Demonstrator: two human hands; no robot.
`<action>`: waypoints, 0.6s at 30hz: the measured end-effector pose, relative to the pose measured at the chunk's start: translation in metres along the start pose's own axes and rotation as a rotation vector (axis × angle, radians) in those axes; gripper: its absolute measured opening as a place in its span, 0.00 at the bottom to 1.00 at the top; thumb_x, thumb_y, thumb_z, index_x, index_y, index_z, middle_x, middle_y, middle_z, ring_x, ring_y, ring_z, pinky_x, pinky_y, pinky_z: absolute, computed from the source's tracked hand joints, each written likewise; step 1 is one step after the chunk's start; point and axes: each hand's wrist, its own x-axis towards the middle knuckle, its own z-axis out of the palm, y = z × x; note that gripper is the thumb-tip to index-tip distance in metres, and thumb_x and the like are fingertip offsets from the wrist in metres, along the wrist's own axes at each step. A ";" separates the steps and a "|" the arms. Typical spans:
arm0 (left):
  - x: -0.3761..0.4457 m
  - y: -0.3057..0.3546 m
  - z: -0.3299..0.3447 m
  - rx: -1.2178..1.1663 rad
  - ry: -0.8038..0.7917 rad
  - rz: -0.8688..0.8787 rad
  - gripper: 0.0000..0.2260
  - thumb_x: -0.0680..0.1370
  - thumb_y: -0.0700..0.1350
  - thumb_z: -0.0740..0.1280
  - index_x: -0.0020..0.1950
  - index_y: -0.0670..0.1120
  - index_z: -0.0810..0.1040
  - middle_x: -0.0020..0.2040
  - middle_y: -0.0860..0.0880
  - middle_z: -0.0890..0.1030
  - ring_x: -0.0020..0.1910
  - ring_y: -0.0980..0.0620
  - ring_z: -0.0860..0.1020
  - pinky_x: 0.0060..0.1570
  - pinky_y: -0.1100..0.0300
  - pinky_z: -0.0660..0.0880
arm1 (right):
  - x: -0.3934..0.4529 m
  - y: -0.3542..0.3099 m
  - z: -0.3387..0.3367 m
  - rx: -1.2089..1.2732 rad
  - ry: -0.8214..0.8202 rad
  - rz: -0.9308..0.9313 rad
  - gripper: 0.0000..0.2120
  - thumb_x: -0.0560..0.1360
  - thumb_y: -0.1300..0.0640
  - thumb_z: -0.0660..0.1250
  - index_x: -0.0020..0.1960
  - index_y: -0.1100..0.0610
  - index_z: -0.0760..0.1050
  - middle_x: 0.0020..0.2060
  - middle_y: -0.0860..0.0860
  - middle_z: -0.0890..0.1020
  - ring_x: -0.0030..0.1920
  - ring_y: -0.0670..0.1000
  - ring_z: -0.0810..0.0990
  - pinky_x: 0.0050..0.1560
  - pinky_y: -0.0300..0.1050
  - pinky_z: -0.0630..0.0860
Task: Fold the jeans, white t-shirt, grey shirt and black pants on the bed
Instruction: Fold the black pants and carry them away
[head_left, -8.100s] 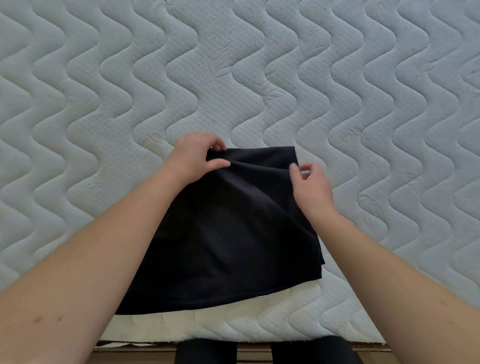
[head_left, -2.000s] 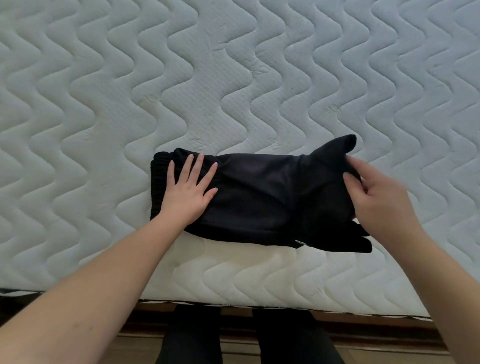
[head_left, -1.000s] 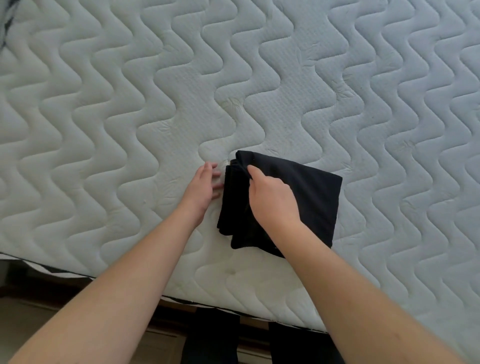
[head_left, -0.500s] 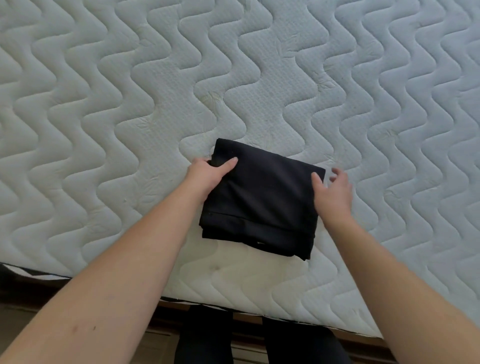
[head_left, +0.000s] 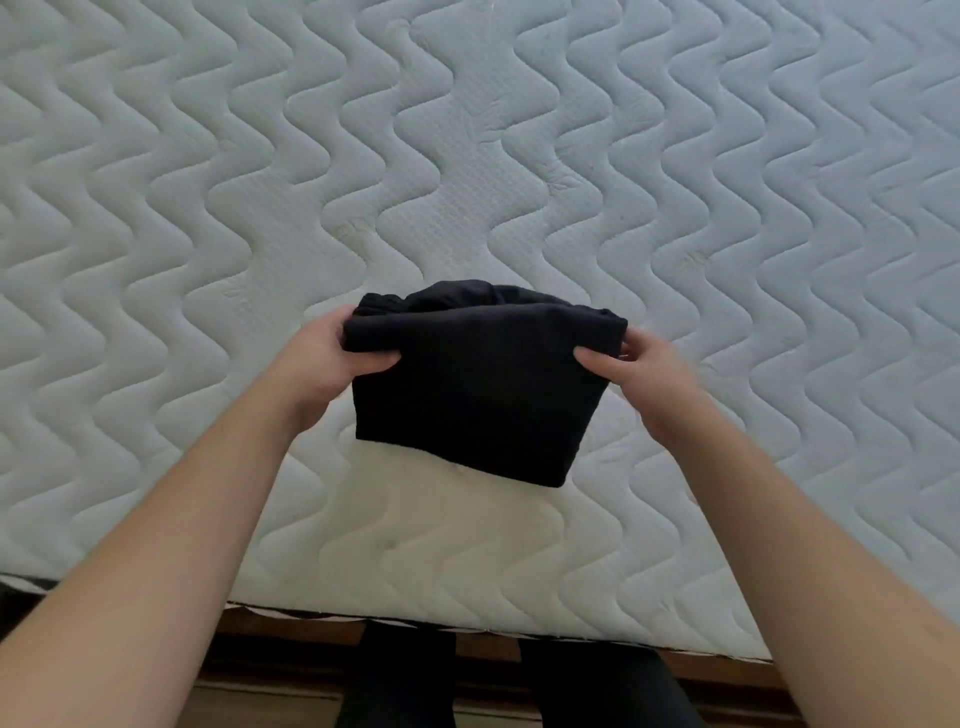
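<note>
The black pants (head_left: 480, 395) are folded into a compact, thick bundle held between both hands above the mattress, far edge raised. My left hand (head_left: 332, 358) grips the bundle's left side, thumb on top and fingers underneath. My right hand (head_left: 641, 364) grips the right side the same way. The jeans, white t-shirt and grey shirt are out of view.
The white quilted mattress (head_left: 467, 156) fills the view. Its near edge (head_left: 467, 626) runs along the bottom, with a wooden bed frame and my dark-clad legs (head_left: 498, 686) below it.
The folded black pants lay flat on the mattress half a second ago with my hands at the sides. Now both hands grip the bundle and have lifted it, tilted up.
</note>
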 end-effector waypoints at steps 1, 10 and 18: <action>-0.003 0.013 0.001 0.060 0.020 0.076 0.18 0.73 0.33 0.73 0.60 0.48 0.78 0.51 0.52 0.85 0.50 0.60 0.82 0.47 0.69 0.76 | -0.006 -0.009 -0.011 -0.013 0.027 -0.054 0.13 0.70 0.52 0.77 0.54 0.45 0.81 0.46 0.45 0.86 0.48 0.45 0.84 0.50 0.42 0.78; -0.007 0.048 0.053 0.419 0.245 0.640 0.20 0.67 0.37 0.67 0.59 0.45 0.77 0.61 0.49 0.77 0.61 0.52 0.75 0.62 0.61 0.70 | -0.026 -0.024 -0.064 -0.075 0.355 -0.307 0.20 0.71 0.64 0.74 0.42 0.38 0.79 0.36 0.40 0.82 0.37 0.39 0.80 0.38 0.29 0.74; -0.017 -0.086 0.113 0.833 0.071 0.411 0.25 0.71 0.23 0.62 0.63 0.42 0.77 0.76 0.41 0.64 0.71 0.39 0.68 0.70 0.50 0.66 | -0.040 0.100 -0.054 -0.361 0.272 -0.041 0.19 0.73 0.70 0.65 0.58 0.51 0.80 0.57 0.51 0.79 0.56 0.51 0.79 0.58 0.42 0.73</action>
